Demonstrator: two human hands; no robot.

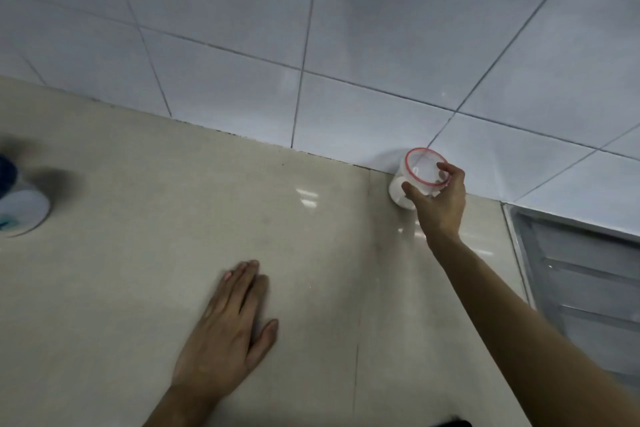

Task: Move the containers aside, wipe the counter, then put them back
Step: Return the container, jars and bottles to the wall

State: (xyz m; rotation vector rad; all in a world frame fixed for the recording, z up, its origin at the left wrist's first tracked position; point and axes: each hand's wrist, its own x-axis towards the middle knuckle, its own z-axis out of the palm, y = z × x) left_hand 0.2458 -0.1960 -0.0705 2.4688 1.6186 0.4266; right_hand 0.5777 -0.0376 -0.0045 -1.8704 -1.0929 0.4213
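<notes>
From your head camera, you see your right hand [437,199] reaching far out to the back of the counter [145,288]. Your fingers are curled around the clear container [417,180] with the red ring on its lid. Your thumb is on the near side and your fingers go over the top edge, so you are holding it tight. The container sits right where the counter meets the tiled wall [381,45], touching or almost touching the wall. It looks like it has something white inside.

Your left hand [230,329] lies flat on the counter with the fingers straight and close together. It holds nothing. It probably rests there to keep you steady while you lean so far.

Far to the left there are more containers [20,204], blurry, well apart from the one you hold. To the right is the metal sink tray [581,274].

No cloth shows here. You cannot tell if this jar is going away or coming back.
</notes>
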